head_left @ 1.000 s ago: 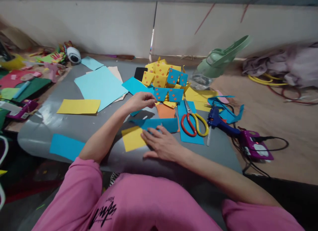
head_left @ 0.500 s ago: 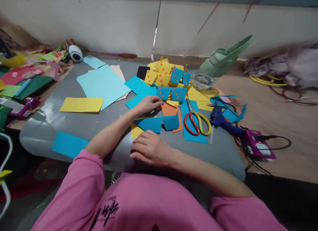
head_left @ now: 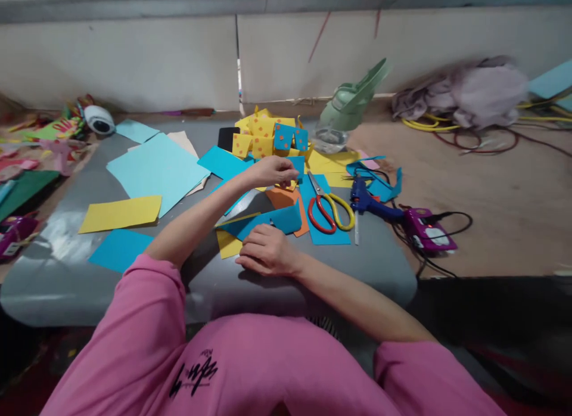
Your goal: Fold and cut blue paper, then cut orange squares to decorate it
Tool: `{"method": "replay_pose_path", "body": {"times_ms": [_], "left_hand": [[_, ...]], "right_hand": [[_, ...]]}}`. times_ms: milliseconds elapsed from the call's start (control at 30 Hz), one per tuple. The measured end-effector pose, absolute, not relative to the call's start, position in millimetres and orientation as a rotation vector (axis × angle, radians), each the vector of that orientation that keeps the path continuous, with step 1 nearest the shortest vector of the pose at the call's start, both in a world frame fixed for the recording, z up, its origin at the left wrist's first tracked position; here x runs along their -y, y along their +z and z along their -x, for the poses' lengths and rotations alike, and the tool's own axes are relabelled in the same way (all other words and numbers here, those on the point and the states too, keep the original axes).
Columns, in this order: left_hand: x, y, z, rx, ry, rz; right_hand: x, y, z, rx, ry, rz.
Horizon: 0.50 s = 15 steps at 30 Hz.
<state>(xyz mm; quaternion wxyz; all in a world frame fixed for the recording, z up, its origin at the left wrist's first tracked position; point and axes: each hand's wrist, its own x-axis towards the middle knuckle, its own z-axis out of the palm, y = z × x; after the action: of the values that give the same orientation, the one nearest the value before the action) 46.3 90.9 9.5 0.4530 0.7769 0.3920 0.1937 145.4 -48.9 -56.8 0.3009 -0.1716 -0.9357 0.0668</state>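
Note:
My left hand [head_left: 276, 170] is raised over the dotted paper pieces, its fingers pinched together; whatever lies between the fingertips is too small to make out. Behind it a blue paper strip [head_left: 297, 164] is partly hidden. Low on the table, my right hand [head_left: 268, 250] lies with its fingers loosely bent, against the near edge of a folded blue paper [head_left: 286, 217]. Under that folded paper are a yellow paper [head_left: 227, 244] and an orange paper [head_left: 282, 196]. Yellow pieces with orange spots [head_left: 263, 127] and blue spotted ones [head_left: 284, 136] cluster at the back.
Scissors [head_left: 328, 208] with red and yellow handles lie on blue paper at the right. Beside them is a blue glue gun [head_left: 373, 201], near a purple box [head_left: 428, 230] with cables. A green-topped bottle [head_left: 342, 115] stands behind. Light blue sheets [head_left: 156, 171] lie left.
The camera view has turned right, so the table sits further left. My left hand has moved from the edge of a blue spotted strip to above it, covering part. My right hand stays low beside the folded paper.

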Motion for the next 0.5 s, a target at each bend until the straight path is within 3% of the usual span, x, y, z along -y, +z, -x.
{"method": "replay_pose_path", "body": {"times_ms": [100, 200, 400, 500], "left_hand": [[-74.0, 15.3, -48.1, -0.966, 0.213, -2.131], [-52.3, 9.8, -49.5, -1.016, 0.200, -2.236], [-33.5, 26.8, -14.8, -0.909, 0.839, -1.917], [-26.2, 40.8, 5.4, -0.860, 1.152, -1.671]], "right_hand": [[53.4, -56.7, -143.4, 2.475, 0.153, 0.444], [58.9, -45.2, -148.2, 2.389, 0.172, 0.455], [35.1, 8.1, -193.7, 1.803, 0.190, 1.012], [5.7, 19.9, -202.5, 1.607, 0.451, 1.085]]}}
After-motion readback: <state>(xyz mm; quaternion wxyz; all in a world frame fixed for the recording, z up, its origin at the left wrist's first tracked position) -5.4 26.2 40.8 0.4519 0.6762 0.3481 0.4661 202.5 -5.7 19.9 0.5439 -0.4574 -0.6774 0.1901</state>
